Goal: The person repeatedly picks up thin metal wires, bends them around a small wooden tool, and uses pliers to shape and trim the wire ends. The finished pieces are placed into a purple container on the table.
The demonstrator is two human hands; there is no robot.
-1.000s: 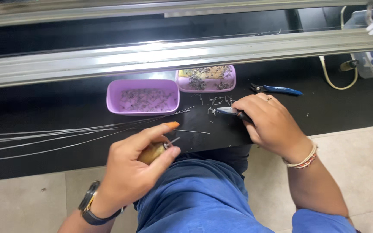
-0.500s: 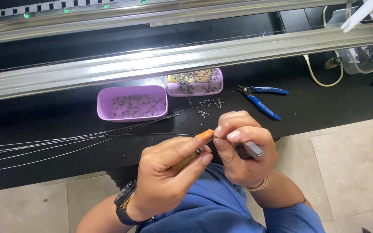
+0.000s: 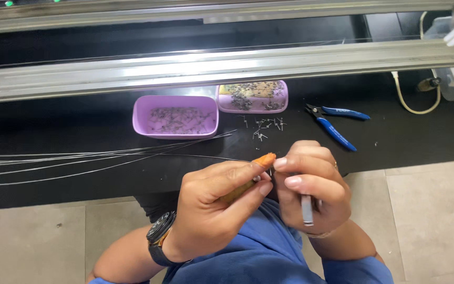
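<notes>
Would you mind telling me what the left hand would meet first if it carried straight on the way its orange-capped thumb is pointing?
Most likely the right hand. The left hand points up and to the right, its orange-capped thumb already close beside the right fingertips. Depth is unclear, so they may already touch.

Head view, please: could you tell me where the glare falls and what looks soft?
Head view: strong glare washes the metal rail above the purple trays; the black bench stays dark; both hands, left hand and right hand, look slightly soft.
</notes>
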